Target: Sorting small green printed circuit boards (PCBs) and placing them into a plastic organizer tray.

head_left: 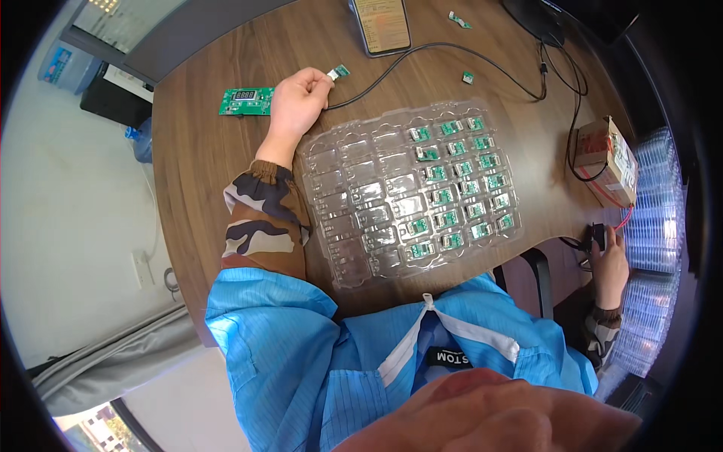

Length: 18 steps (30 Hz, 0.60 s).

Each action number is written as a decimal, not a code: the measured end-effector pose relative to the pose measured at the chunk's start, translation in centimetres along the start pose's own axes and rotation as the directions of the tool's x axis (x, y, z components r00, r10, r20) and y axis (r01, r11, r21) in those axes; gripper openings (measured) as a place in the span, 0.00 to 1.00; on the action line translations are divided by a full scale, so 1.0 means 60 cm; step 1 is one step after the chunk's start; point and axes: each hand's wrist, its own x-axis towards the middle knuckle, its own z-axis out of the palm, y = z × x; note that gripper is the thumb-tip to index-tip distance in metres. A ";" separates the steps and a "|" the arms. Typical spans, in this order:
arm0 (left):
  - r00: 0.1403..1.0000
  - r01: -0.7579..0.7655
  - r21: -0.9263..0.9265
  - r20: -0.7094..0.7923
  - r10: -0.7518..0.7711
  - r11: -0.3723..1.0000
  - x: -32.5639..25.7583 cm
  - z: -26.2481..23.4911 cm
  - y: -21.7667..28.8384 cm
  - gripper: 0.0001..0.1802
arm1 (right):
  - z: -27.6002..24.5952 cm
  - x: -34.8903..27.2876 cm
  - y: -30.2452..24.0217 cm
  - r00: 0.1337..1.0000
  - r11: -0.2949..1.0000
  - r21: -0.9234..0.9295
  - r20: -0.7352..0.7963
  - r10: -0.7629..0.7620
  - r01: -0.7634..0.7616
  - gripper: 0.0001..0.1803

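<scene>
My left hand (297, 102) is closed in a pinch at the far left of the table. Between its fingertips is the white connector end of a small green circuit board (342, 71). Under that hand, and partly covered by it, lies a larger green board with a digit display (245, 96). A black cable (374, 90) runs out from beneath the hand to the right. Low at the right, beyond the table edge, my right hand (610, 273) has its fingers round a small black object (599, 236); its kind is unclear.
A clear plastic tray (331, 181) covers the middle of the table, with small green boards in its right-hand pockets. Two loose boards lie farther back, one here (468, 77). A phone (382, 27) stands at the back. A cardboard box (593, 162) sits right, beside stacked clear trays (654, 218).
</scene>
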 end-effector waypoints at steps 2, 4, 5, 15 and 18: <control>1.000 0.011 -0.013 0.000 -0.011 1.000 -0.003 0.001 -0.001 0.09 | 0.020 0.005 -0.009 0.997 0.998 -0.022 0.048 0.058 -0.057 0.19; 1.000 0.025 -0.024 -0.009 -0.025 0.999 -0.006 0.001 -0.003 0.09 | 0.037 0.013 -0.014 0.995 0.996 -0.040 0.067 0.077 -0.074 0.20; 1.000 0.022 -0.010 -0.003 -0.022 1.000 -0.005 0.002 -0.003 0.09 | 0.047 0.017 -0.010 0.992 0.995 -0.035 0.072 0.100 -0.098 0.20; 1.000 0.025 0.094 -0.001 -0.025 0.995 -0.001 -0.001 -0.001 0.11 | 0.096 0.017 0.003 0.989 0.981 0.151 -0.055 0.134 -0.125 0.21; 1.000 0.011 0.142 -0.001 -0.011 0.990 0.001 -0.002 -0.002 0.12 | 0.113 0.023 0.019 0.985 0.974 0.218 -0.147 0.092 -0.058 0.21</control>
